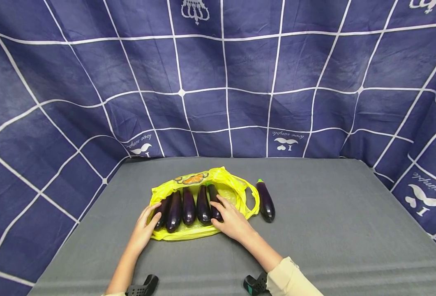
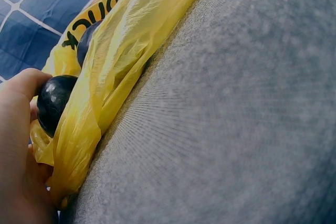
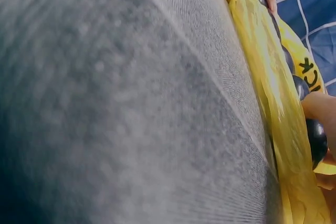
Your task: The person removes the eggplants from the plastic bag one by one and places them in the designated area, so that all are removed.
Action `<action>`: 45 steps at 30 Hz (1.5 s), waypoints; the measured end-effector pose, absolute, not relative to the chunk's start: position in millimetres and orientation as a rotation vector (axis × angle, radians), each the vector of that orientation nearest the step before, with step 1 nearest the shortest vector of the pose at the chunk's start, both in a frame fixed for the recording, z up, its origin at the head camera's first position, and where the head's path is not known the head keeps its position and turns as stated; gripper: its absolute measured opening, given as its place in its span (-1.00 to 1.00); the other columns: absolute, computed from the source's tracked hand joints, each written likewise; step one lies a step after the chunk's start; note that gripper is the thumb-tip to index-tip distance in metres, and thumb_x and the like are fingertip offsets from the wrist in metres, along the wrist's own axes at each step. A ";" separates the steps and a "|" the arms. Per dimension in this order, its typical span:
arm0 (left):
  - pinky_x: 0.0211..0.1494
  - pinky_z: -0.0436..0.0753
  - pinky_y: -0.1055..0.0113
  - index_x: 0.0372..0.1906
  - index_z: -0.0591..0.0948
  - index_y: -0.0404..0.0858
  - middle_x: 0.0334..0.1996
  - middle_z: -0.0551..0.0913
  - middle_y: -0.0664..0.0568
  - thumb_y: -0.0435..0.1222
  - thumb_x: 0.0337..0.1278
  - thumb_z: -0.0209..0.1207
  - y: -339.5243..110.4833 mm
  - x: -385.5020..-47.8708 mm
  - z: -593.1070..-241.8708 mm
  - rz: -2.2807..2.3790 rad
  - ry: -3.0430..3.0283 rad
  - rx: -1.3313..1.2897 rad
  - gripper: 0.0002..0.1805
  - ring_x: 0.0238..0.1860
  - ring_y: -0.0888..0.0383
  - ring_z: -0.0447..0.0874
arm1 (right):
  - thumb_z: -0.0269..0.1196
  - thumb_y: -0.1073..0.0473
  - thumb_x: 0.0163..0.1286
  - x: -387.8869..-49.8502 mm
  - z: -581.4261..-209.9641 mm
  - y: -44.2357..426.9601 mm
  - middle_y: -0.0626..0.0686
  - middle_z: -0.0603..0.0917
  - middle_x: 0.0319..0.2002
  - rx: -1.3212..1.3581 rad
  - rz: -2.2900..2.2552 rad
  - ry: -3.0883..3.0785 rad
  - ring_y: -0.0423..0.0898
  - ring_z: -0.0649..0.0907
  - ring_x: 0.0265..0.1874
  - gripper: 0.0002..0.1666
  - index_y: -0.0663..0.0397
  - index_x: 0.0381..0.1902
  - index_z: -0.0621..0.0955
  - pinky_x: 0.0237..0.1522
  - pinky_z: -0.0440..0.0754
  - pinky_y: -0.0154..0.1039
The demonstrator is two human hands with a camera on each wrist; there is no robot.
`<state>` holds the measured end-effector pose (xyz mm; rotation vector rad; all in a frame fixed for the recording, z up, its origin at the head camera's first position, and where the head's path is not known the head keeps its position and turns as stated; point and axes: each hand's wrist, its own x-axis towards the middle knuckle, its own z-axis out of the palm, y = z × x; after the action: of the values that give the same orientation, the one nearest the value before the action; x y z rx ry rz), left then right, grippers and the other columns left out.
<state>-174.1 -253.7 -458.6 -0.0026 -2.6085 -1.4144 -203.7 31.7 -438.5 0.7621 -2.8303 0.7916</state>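
Note:
A yellow plastic bag (image 1: 193, 235) lies on its side with its wide mouth toward me. Several dark purple eggplants (image 1: 189, 207) are lined up side by side inside it. My left hand (image 1: 141, 228) grips the leftmost eggplant (image 2: 55, 103), thumb over its near end, with the bag's edge against the fingers. At the other end of the row, my right hand (image 1: 235, 221) holds the rightmost eggplant in the bag (image 3: 316, 141) between thumb and fingers. One more eggplant (image 1: 265, 201) lies outside, just right of the bag's handle loop.
A grey cloth-covered table (image 1: 332, 222) carries everything. Blue curtains with white grid lines (image 1: 247, 107) hang behind it and at both sides. Black straps (image 1: 255, 283) sit on both wrists.

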 end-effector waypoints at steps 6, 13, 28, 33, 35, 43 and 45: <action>0.27 0.03 -0.28 0.23 0.34 -0.20 0.34 0.10 -0.28 -0.10 0.30 -0.07 -254.0 -174.6 -458.7 -1.417 -2.602 -0.013 -0.54 0.37 -0.27 -0.03 | 0.17 -0.02 0.21 -202.8 -439.2 31.5 0.04 0.27 0.32 0.710 0.858 -2.841 0.06 0.36 0.26 -0.43 -0.13 0.20 0.41 0.05 0.49 0.04; 0.28 0.00 -0.28 0.24 0.33 -0.20 0.36 0.06 -0.27 -0.09 0.30 -0.06 -254.6 -176.1 -459.1 -1.438 -2.603 0.003 -0.52 0.38 -0.27 -0.08 | 0.18 0.00 0.18 -200.5 -435.0 33.0 0.06 0.30 0.31 0.693 0.876 -2.833 0.08 0.39 0.24 -0.44 -0.11 0.18 0.43 0.06 0.49 0.04; 0.29 0.01 -0.26 0.24 0.33 -0.19 0.34 0.09 -0.27 -0.11 0.31 -0.07 -253.0 -173.7 -459.1 -1.420 -2.607 0.002 -0.54 0.37 -0.26 -0.04 | 0.18 0.01 0.18 -190.3 -431.6 39.2 0.04 0.32 0.30 0.692 0.878 -2.812 0.07 0.41 0.22 -0.43 -0.11 0.18 0.43 0.09 0.47 0.02; 0.29 0.02 -0.26 0.23 0.33 -0.20 0.34 0.12 -0.25 -0.09 0.30 -0.07 -253.2 -173.4 -460.7 -1.403 -2.609 0.013 -0.53 0.37 -0.25 -0.01 | 0.18 0.01 0.17 -186.6 -427.9 42.2 0.03 0.33 0.29 0.696 0.853 -2.796 0.06 0.43 0.21 -0.44 -0.11 0.17 0.44 0.07 0.49 0.00; 0.29 0.03 -0.25 0.23 0.34 -0.20 0.33 0.13 -0.25 -0.10 0.30 -0.06 -253.4 -173.3 -461.1 -1.400 -2.607 0.012 -0.53 0.36 -0.24 0.01 | 0.19 0.01 0.17 -184.9 -426.1 43.3 0.03 0.34 0.29 0.701 0.844 -2.790 0.06 0.44 0.19 -0.44 -0.11 0.17 0.45 0.06 0.50 0.00; 0.29 0.02 -0.25 0.23 0.34 -0.20 0.33 0.13 -0.27 -0.10 0.30 -0.06 -253.1 -173.9 -459.4 -1.395 -2.606 -0.002 -0.53 0.36 -0.25 0.00 | 0.19 0.01 0.16 -178.9 -419.4 45.8 0.02 0.35 0.28 0.726 0.806 -2.769 0.06 0.47 0.16 -0.44 -0.12 0.16 0.45 0.00 0.53 0.00; 0.29 0.02 -0.25 0.23 0.34 -0.20 0.33 0.12 -0.26 -0.10 0.30 -0.06 -252.9 -173.7 -459.0 -1.395 -2.610 0.000 -0.53 0.36 -0.25 0.00 | 0.20 0.00 0.16 -177.2 -417.7 46.6 0.02 0.35 0.28 0.734 0.794 -2.761 0.06 0.48 0.15 -0.45 -0.13 0.16 0.45 -0.02 0.54 0.00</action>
<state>-173.7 -252.9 -459.0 -0.0004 -2.6097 -1.3949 -177.2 46.6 -417.7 0.7335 -2.7612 0.7937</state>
